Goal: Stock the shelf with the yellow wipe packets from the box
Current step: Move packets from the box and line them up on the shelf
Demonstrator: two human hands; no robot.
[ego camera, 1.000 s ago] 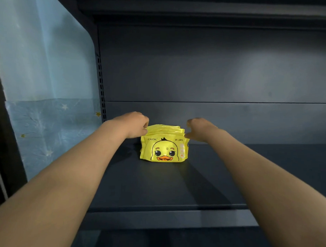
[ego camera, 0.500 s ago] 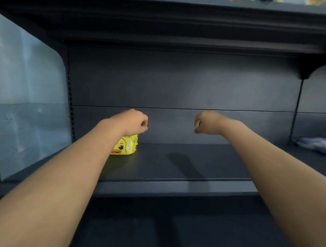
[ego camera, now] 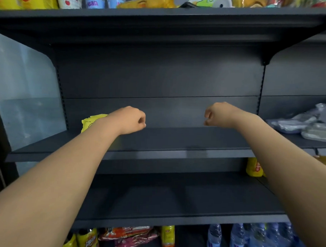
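A few packets (ego camera: pixel 89 121) sit at the left end of the shelf (ego camera: pixel 176 153), mostly bare, while the left hand (ego camera: pixel 130 120) and right hand (ego camera: pixel 219 114) hover curled, holding nothing; box unseen.

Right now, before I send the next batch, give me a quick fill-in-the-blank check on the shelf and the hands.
1. The yellow wipe packets stand on the shelf, partly hidden behind the ___ forearm.
2. The left hand and the right hand both hold ___.
3. The clear-wrapped packs lie to the ___ of the right hand.
Missing words: left; nothing; right.
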